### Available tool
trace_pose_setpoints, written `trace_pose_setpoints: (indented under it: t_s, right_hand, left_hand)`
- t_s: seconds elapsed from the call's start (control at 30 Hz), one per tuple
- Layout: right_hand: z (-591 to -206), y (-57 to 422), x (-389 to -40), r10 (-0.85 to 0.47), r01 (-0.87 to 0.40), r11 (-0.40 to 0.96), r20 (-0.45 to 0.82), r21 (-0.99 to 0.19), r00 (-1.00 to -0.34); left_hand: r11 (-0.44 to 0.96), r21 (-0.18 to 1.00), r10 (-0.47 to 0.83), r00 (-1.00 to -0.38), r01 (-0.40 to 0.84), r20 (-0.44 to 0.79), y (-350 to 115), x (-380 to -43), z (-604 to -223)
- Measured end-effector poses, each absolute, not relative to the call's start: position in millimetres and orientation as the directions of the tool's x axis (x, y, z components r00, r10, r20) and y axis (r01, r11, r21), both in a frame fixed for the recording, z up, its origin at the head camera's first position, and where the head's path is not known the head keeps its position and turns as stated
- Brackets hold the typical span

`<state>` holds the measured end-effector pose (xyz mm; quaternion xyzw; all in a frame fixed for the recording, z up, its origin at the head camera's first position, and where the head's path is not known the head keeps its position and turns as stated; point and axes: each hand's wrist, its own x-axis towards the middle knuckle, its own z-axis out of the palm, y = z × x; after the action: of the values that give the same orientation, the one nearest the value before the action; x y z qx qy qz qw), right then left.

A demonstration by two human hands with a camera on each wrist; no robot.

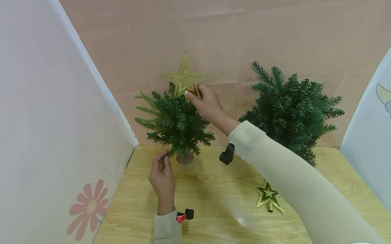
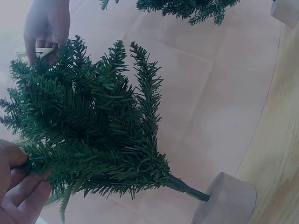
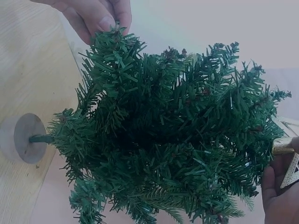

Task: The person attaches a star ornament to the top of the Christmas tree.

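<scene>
A small green artificial tree (image 1: 174, 122) stands on a round wooden base (image 1: 185, 161) at the back of the wooden table (image 1: 218, 221). My right hand (image 1: 194, 94) pinches the stem of a gold star (image 1: 184, 78) at the tree's top; in the right wrist view the star's edge (image 3: 292, 170) sits by my palm beside the tree (image 3: 173, 140). My left hand (image 1: 164, 159) pinches a low branch tip on the tree's left side. The left wrist view has those fingers (image 2: 21, 186) against the tree (image 2: 93, 140) and the base (image 2: 229, 200).
A larger green tree (image 1: 292, 108) stands at the back right. A green and gold star (image 1: 268, 195) lies flat on the table under my right forearm. White panels wall in the left and right sides, and a pink backdrop closes the rear.
</scene>
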<state>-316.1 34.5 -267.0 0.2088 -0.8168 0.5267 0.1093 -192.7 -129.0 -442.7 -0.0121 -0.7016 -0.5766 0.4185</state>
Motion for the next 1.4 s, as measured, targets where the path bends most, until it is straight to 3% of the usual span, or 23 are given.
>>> trace_pose_setpoints:
  t_s: [0.3,0.67,1.4]
  right_hand:
    - [-267,36,-314,-0.225,-0.474,0.402,0.417,-0.784,-0.881]
    - [-269,40,-319,-0.202,-0.428,0.346,0.379,-0.835,-0.903]
    - [-269,39,-321,-0.233,-0.450,0.380,0.387,-0.808,-0.892]
  left_hand:
    - [0.336,0.799,-0.466,-0.650,0.498,0.601,-128,-189,-438]
    - [0.324,0.798,-0.459,-0.653,0.507,0.602,-128,-188,-436]
    - [0.307,0.812,-0.463,-0.667,0.497,0.584,-136,-206,-466]
